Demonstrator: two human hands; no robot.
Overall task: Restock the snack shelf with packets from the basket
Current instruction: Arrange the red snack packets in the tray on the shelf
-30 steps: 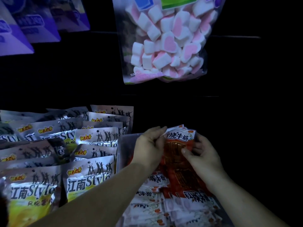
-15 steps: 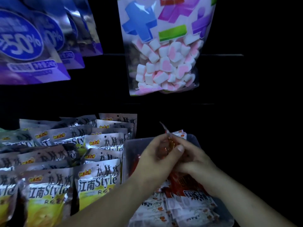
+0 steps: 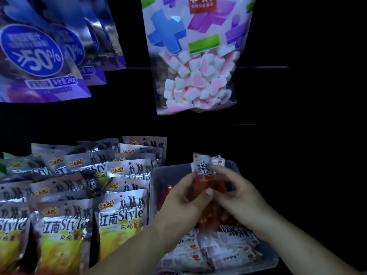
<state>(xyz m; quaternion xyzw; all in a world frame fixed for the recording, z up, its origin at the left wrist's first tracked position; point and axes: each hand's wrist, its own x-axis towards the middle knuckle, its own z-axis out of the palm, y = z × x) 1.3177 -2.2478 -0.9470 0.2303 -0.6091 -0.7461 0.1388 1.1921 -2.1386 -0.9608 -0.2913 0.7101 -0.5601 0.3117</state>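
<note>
Both hands meet over a clear plastic bin at the lower right of the shelf. My left hand and my right hand grip a small bunch of red-and-white snack packets, held upright at the bin's back end. Their white tops stick up above my fingers. More red-and-white packets lie stacked in the front of the bin, below my wrists. The basket is not in view.
Silver and yellow chip bags stand in rows left of the bin. A marshmallow bag hangs above the bin, and purple bags hang at the upper left. Everything right of the bin is dark.
The two hands have closed together around the held packets, which now stand more upright at the bin's back. The view has tilted up, showing more of the hanging bags.
</note>
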